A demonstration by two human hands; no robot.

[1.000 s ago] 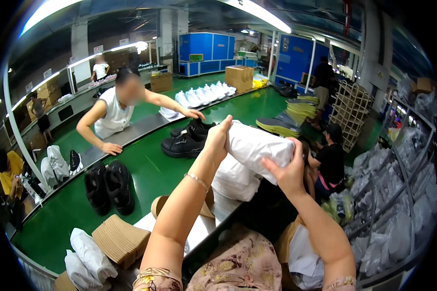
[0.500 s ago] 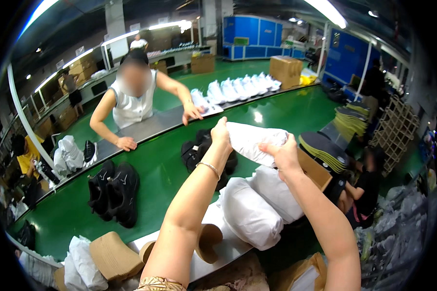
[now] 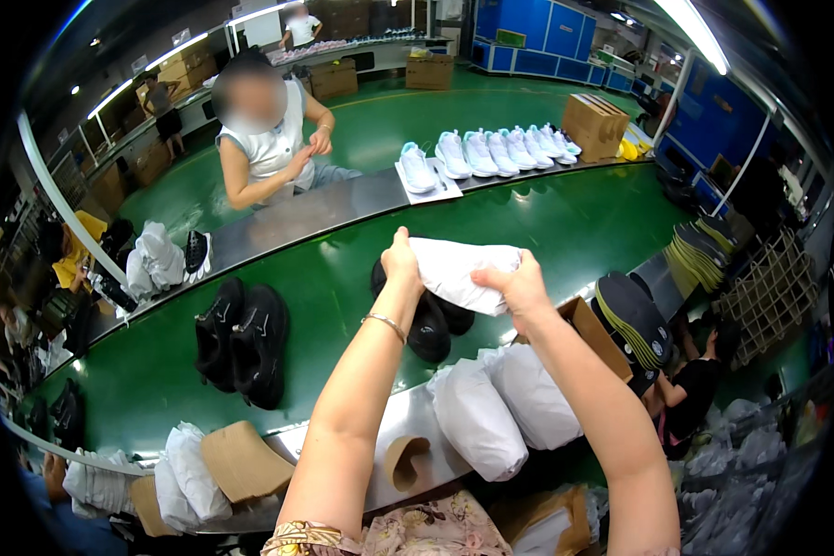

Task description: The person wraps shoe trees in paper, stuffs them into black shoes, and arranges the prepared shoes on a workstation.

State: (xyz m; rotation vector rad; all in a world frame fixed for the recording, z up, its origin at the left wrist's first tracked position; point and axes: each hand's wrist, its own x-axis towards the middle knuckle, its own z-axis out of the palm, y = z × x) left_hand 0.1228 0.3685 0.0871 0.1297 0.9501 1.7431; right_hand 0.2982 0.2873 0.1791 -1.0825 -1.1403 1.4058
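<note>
In the head view, both hands are reaching out over the green conveyor belt [image 3: 547, 232] and holding a white tissue-paper-wrapped bundle [image 3: 459, 271] up off it: the left hand [image 3: 400, 264] is pinching the bundle's left end closed between thumb and fingers, while the right hand [image 3: 521, 289] is clamping its fingers over the right end, so the wrapping is being kept tight around whatever is inside. The bundle is hanging just above a pair of black sneakers [image 3: 428, 324] lying on the belt. Two more white wrapped bundles [image 3: 505, 412] are leaning side by side at the near edge, beside an open brown cardboard box [image 3: 595, 332] whose contents are hidden. Another pair of black sneakers [image 3: 243, 343] is sitting further left on the belt. Across it, a person in a white sleeveless top [image 3: 269, 139] is standing near a row of white sneakers [image 3: 491, 153] and a closed cardboard carton [image 3: 595, 125].
</note>
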